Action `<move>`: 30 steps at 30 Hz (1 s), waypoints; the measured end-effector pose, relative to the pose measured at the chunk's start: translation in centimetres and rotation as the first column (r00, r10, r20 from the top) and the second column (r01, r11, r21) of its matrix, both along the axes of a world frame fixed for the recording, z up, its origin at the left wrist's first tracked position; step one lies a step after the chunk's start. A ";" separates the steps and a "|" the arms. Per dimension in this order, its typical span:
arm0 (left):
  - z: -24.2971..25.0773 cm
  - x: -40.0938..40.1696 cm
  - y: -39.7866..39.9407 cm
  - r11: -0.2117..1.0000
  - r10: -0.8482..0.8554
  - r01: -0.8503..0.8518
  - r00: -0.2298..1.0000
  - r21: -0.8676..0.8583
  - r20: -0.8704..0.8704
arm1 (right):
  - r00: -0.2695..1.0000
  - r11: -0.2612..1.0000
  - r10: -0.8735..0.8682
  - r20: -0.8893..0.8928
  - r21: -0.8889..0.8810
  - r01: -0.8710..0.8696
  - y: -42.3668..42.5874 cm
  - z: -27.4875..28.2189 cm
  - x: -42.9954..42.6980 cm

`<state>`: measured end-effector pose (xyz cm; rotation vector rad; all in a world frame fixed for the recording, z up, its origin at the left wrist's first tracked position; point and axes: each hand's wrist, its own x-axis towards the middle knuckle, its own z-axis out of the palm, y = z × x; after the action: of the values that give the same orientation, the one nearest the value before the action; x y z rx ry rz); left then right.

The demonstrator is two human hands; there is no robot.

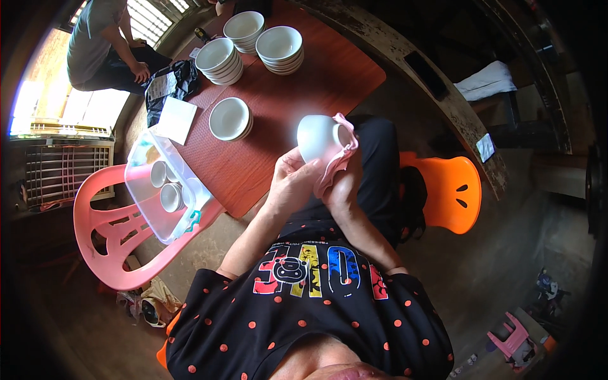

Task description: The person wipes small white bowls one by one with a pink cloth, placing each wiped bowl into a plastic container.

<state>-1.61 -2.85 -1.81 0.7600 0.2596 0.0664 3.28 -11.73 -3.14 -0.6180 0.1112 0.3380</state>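
A white bowl (313, 137) is tilted on its side over the near edge of the red-brown table (327, 80), its foot turned right. My left hand (294, 180) grips the bowl's lower side, with the thumb on its outside. A pink cloth (338, 164) lies against the bowl's foot and outer wall, and my right hand (343, 185) holds it there, the fingers mostly hidden behind cloth and bowl. A short stack of white bowls (230, 118) stands on the table beyond my left hand. Taller bowl stacks (280, 50) stand at the far side.
A clear plastic bin (166, 223) with several small white bowls (172, 195) rests on a pink chair (88, 237) at left. A white box (176, 119) and a black plastic bag (183, 80) lie near the table's left edge. A person (102, 47) sits beyond. An orange chair (451, 194) is at right.
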 end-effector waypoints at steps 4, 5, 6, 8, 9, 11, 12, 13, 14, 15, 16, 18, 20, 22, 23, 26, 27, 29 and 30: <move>0.8 -0.8 0.7 0.985 -0.158 0.160 0.987 -0.065 0.043 | 0.731 0.807 0.509 0.454 -0.547 -0.222 -3.6 0.2 5.7; 1.2 -1.0 0.6 0.971 -0.217 0.222 0.974 -0.093 0.058 | 0.664 0.756 0.642 0.383 -0.460 -0.466 -4.0 1.7 6.7; 0.6 -1.6 0.9 0.959 -0.263 0.266 0.964 -0.095 0.047 | 0.543 0.623 0.782 0.307 -0.359 -0.695 -3.6 2.2 7.7; 1.2 -1.5 0.3 0.927 -0.356 0.357 0.934 -0.112 0.031 | 0.243 0.500 0.863 0.442 -0.686 -0.528 -4.2 3.7 8.4; 1.3 -1.7 0.1 0.935 -0.343 0.343 0.939 -0.092 0.013 | 0.094 0.379 0.922 0.375 -0.828 -0.413 -4.1 5.4 8.3; 1.2 -1.9 0.3 0.926 -0.357 0.354 0.934 -0.131 0.001 | -0.005 0.398 0.917 0.398 -0.917 -0.027 -4.1 7.3 6.9; 1.3 -2.0 0.4 0.928 -0.354 0.353 0.935 -0.119 0.012 | 0.017 0.404 0.915 0.404 -0.914 -0.031 -4.2 7.3 6.7; 1.4 -2.0 0.4 0.930 -0.351 0.351 0.936 -0.106 0.023 | 0.039 0.410 0.912 0.409 -0.911 -0.035 -4.3 7.2 6.6; 1.8 -1.9 0.4 0.921 -0.385 0.386 0.923 -0.052 0.021 | 0.146 0.513 0.858 0.492 -0.815 -0.269 -4.6 6.1 7.1; 1.8 -1.9 0.3 0.917 -0.395 0.395 0.919 -0.052 0.019 | 0.273 0.602 0.795 0.542 -0.648 -0.466 -4.9 4.4 7.5; 0.8 -2.3 0.7 0.930 -0.357 0.354 0.934 0.096 0.014 | 0.504 0.608 0.793 0.343 -0.382 -0.696 -4.0 1.8 7.3; 1.5 -2.0 0.3 0.883 -0.343 0.325 0.939 0.339 -0.005 | 0.759 0.869 0.473 0.447 -0.097 -0.485 -3.5 -2.9 6.1; 1.0 -1.9 -0.1 0.678 -0.379 0.343 0.921 0.650 -0.091 | 0.903 0.900 0.386 0.188 0.138 -0.414 -2.7 -3.4 4.4; 2.0 -1.2 -0.4 0.377 -0.389 0.327 0.905 0.866 -0.172 | 0.902 0.902 0.432 -0.020 0.000 -0.432 -2.9 -3.0 4.6; 2.6 -1.1 -0.3 0.374 -0.395 0.332 0.902 0.866 -0.176 | 0.893 0.895 0.447 0.061 -0.027 -0.446 -3.3 -2.6 4.7; 1.8 -1.4 1.1 0.924 -0.370 0.375 0.926 0.071 -0.078 | 0.584 0.703 0.711 0.393 -0.433 -0.565 -4.1 -3.5 7.0; 1.3 -1.3 2.3 0.902 -0.411 0.386 0.905 -0.192 -0.112 | 0.543 0.712 0.701 0.462 -0.432 -0.553 -4.0 -1.1 6.7; 0.6 -0.7 2.1 0.928 -0.319 0.309 0.948 -0.208 -0.013 | 0.567 0.652 0.758 0.323 -0.370 -0.662 -3.6 0.8 7.0; 1.1 -0.3 1.4 0.917 -0.348 0.339 0.938 -0.211 -0.005 | 0.588 0.671 0.742 0.323 -0.377 -0.639 -4.2 0.8 6.5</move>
<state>-1.86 -1.46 -0.71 0.5901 0.1665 -0.3074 9.80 -15.91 -2.33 -0.9444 -0.5891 0.9549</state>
